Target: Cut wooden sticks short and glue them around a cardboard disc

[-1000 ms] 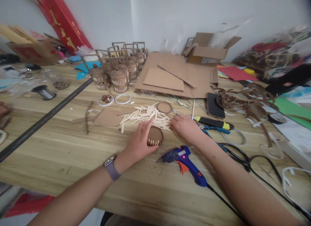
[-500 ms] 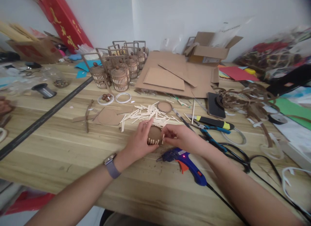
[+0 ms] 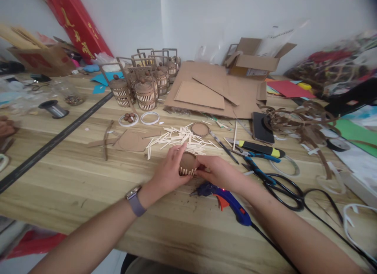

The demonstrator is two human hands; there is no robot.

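Note:
A small round cardboard base (image 3: pixel 187 161) with short pale sticks standing along its near rim lies between my hands. My left hand (image 3: pixel 170 167), with a watch on the wrist, is wrapped round its left side, thumb at the near edge and fingers at the far side. At its right rim my right hand (image 3: pixel 216 170) pinches a short stick against the edge; the fingertips mostly hide that stick. A blue glue gun (image 3: pixel 228 199) with an orange trigger lies just below my right hand. Loose sticks (image 3: pixel 179 138) are heaped beyond the base.
A second round base (image 3: pixel 200 129) sits past the stick pile. Right of my hands lie a utility knife (image 3: pixel 260 148), blue-handled pliers (image 3: pixel 259 170), black scissors (image 3: pixel 285 191) and a phone (image 3: pixel 262 127). Small lidded baskets (image 3: pixel 145 95) and cardboard sheets (image 3: pixel 200 95) stand or lie behind.
My right hand has moved slightly left and brought the short stick from beside the base to its rim. My left hand keeps its hold.

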